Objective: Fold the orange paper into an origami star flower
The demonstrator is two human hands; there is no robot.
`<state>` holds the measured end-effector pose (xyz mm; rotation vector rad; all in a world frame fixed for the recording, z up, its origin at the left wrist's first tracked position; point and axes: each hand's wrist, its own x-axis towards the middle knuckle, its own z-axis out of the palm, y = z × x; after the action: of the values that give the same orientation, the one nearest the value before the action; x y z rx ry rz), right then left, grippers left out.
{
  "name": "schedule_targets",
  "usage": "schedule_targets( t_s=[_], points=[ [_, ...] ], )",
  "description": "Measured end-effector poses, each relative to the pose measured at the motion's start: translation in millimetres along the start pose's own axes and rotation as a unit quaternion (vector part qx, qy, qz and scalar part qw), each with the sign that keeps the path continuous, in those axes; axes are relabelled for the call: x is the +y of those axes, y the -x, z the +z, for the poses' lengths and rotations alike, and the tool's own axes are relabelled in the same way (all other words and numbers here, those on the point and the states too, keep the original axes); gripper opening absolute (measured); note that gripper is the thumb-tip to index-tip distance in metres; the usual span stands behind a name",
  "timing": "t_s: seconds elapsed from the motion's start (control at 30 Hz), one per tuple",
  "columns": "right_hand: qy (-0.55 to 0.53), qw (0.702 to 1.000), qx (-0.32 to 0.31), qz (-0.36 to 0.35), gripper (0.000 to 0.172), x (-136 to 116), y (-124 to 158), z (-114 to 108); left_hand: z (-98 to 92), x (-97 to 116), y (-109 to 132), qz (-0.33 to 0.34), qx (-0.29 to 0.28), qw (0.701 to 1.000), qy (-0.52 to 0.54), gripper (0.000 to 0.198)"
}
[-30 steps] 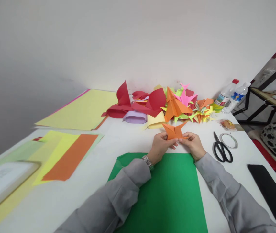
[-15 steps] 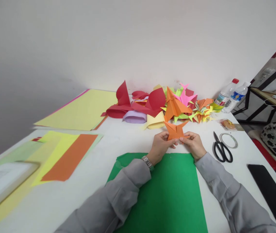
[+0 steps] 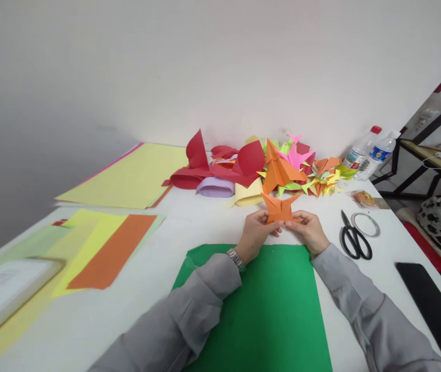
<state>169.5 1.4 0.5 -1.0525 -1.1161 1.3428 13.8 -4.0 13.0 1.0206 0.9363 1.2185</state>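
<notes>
Between my two hands is a small folded orange paper figure [image 3: 280, 209] with two pointed tips spreading upward. My left hand [image 3: 256, 230] pinches its left lower side between thumb and fingers. On the other side, my right hand [image 3: 308, 230] grips the lower right edge, thumb in front. Both hands are held beyond the far edge of a green paper sheet [image 3: 270, 305], which lies under my left forearm. Fingertips cover the figure's bottom corners.
Folded paper pieces [image 3: 278, 170] are piled against the wall. Black-handled scissors [image 3: 355, 240], a tape roll [image 3: 365, 225] and a black phone-like slab [image 3: 431, 310] lie right. Two plastic bottles [image 3: 375, 155] stand behind. Coloured sheets [image 3: 111, 253] and a white box [image 3: 9, 289] are left.
Almost nothing differs. My right thumb and fingers have shifted very slightly to the left along the orange paper figure's lower edge.
</notes>
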Motion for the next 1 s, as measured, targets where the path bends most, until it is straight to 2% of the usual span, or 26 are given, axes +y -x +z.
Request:
schedule_targets(
  t_s=[0.17,0.33,0.77,1.0],
  points=[
    [0.012,1.000,-0.017,0.020,0.024,-0.7,2.1,0.9,-0.2,0.0,-0.4,-0.003,0.001,1.000,0.004,0.027],
    [0.037,0.998,-0.042,0.003,0.019,-2.3,2.7,1.2,-1.3,-1.9,-1.0,-0.004,0.002,1.000,0.008,0.026],
    [-0.004,0.999,-0.040,0.019,0.016,-3.2,-0.3,-0.8,-2.2,-1.5,-2.2,-0.032,-0.031,0.999,0.022,0.029],
    [-0.022,0.999,-0.039,0.016,0.013,-0.7,-2.2,-2.1,-1.7,0.4,-2.5,-0.028,-0.035,0.999,0.031,0.045]
  ],
)
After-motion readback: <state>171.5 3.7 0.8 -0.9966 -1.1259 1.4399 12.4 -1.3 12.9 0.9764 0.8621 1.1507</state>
